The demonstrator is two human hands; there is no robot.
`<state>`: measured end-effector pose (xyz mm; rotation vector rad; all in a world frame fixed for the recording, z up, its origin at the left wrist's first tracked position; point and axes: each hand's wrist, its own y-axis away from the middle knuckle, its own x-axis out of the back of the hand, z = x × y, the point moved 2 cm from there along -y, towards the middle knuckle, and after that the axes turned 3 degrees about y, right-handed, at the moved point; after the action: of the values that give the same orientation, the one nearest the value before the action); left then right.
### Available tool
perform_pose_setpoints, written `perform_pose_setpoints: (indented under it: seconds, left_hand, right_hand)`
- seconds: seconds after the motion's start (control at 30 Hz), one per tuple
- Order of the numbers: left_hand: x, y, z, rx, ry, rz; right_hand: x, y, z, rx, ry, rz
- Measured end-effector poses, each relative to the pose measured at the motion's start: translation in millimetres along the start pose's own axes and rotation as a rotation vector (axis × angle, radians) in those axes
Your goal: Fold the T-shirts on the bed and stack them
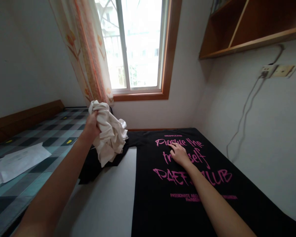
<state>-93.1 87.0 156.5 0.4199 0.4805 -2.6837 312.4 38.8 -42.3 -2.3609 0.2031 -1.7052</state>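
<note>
My left hand [92,124] is closed on a crumpled white cloth garment [110,131], lifted at the left of the white table [108,197]. Its folds hang down in front of a black sleeve, and its exact kind cannot be made out. A black T-shirt [158,207] with pink lettering lies spread flat over the table's right side. My right hand [179,153] rests palm down on the shirt's print, fingers stretched out and holding nothing. That hand and forearm cover part of the lettering.
At the left is a bed with a checked cover [51,131] and white papers [22,163] on it. A curtain [86,49] hangs beside the window [143,46]. A wooden shelf [251,39] juts from the right wall above a socket [268,70] with a hanging cable.
</note>
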Motion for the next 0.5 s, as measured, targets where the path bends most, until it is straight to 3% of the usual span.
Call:
perform_pose_setpoints:
  seconds: [0.1, 0.23, 0.3, 0.5]
  left_hand:
    - [-41.8, 18.2, 0.3, 0.06, 0.112, -0.167]
    - [-77.7, 51.9, -14.5, 0.073, -0.021, -0.631]
    - [-83.6, 64.9, -26.4, 0.087, -0.178, -0.786]
    - [-79.6, 78.8, -65.3, 0.019, -0.464, -0.962]
  right_hand:
    - [0.2, -1.0, 1.8, 0.039, -0.203, 0.055]
    - [-1.6, -6.5, 8.2, -0.056, -0.588, 0.202]
    - [-4.4, -10.9, 13.7, -0.143, -0.761, 0.255]
    - [-7.9, -17.5, 26.7, -0.324, -0.881, 0.383]
